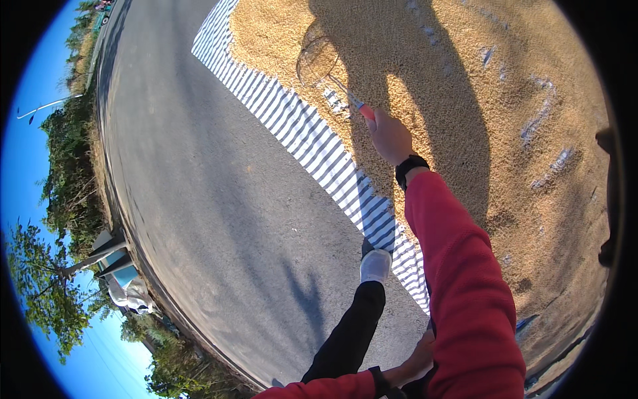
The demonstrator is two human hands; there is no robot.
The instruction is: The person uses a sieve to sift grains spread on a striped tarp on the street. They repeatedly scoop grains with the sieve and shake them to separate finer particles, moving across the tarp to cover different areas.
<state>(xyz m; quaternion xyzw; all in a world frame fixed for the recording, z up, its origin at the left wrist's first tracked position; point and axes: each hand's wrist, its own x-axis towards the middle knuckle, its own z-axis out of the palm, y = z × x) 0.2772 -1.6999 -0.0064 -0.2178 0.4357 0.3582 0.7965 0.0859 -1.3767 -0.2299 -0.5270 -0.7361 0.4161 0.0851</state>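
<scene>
My right hand (pixel 391 137) is closed round the pink-red handle (pixel 366 110) of a round wire-mesh skimmer. The skimmer's mesh head (pixel 317 61) is over the golden grain (pixel 269 30), near a bare patch of the sheet; whether it touches the grain I cannot tell. The grain lies spread on a white-and-dark striped sheet (pixel 319 154). My left hand (pixel 421 355) is low in the view beside my right sleeve, its fingers partly hidden, so what it holds cannot be told.
Grey asphalt road (pixel 199 164) runs left of the sheet. My white-covered shoe (pixel 376 266) is at the sheet's edge. My shadow falls across the grain. Beyond the road's kerb are bushes (pixel 72 174), a small tree (pixel 37 284) and a pale plastic bag (pixel 130 294).
</scene>
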